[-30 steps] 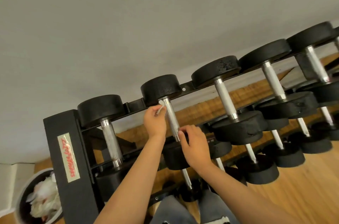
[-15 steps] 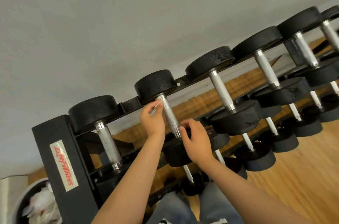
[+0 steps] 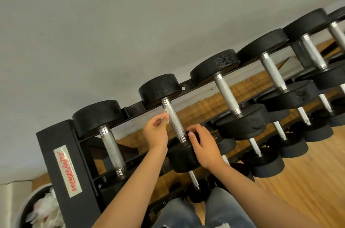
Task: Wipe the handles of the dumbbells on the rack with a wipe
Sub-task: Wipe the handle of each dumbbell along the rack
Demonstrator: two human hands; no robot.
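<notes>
Left hand (image 3: 155, 130) had slid slightly down the second dumbbell's handle (image 3: 174, 121) on the rack (image 3: 61, 145), top row, pinching a white wipe (image 3: 165, 114) against it; right hand (image 3: 204, 146) curled over the near weight head (image 3: 183, 158)

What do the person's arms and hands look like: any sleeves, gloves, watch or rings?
Both are bare. The left hand and right hand wear no gloves, and no ring shows on the fingers. The left forearm and right forearm are uncovered to the frame edge, with no sleeve, watch or band in view. Grey-blue jeans show below.
</notes>
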